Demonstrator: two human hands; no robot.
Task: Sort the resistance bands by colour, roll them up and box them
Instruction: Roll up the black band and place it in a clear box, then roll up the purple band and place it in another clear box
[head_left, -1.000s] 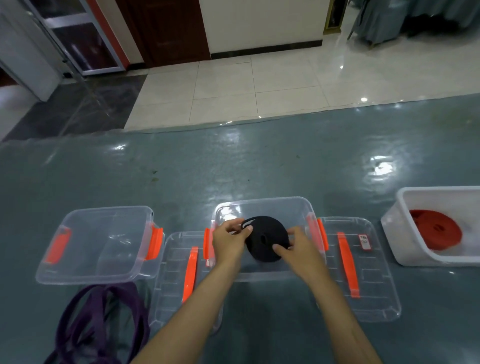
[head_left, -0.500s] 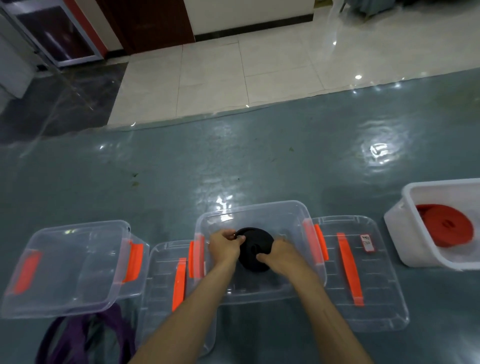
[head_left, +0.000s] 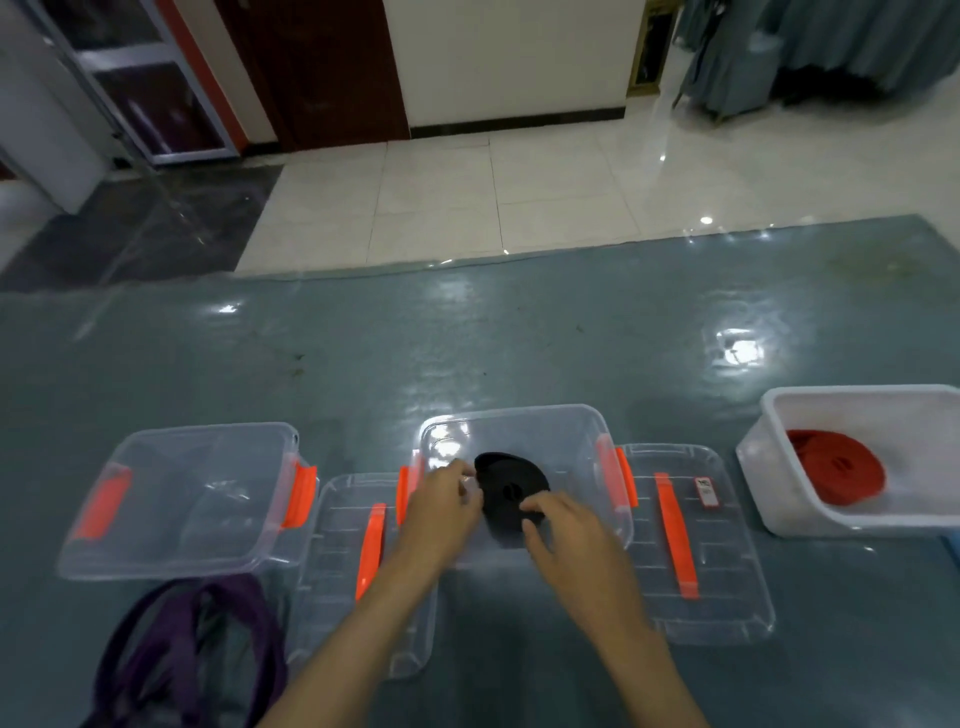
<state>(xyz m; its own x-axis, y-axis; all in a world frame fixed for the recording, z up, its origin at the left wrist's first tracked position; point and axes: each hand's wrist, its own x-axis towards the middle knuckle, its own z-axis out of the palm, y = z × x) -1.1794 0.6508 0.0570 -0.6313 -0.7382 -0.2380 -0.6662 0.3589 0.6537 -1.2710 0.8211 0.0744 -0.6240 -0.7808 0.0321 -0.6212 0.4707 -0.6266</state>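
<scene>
A black rolled band (head_left: 511, 486) lies inside the middle clear box (head_left: 519, 415), low near its floor. My left hand (head_left: 441, 501) pinches the roll's left edge with curled fingers. My right hand (head_left: 569, 527) grips its lower right edge, with the fingertips on top of the roll. A red rolled band (head_left: 836, 467) sits in the white box (head_left: 779, 462) at the right. Loose purple bands (head_left: 208, 639) lie in a heap on the floor mat at the lower left. The left clear box (head_left: 182, 431) holds nothing.
Two clear lids with orange handles lie flat on the mat, one (head_left: 337, 571) left of the middle box and one (head_left: 722, 597) right of it. Orange latches stick out from the clear boxes' sides. White tiled floor lies beyond the mat's far edge.
Both hands have lowered the black roll from above the middle box's rim down into the box. The camera view shifted a little.
</scene>
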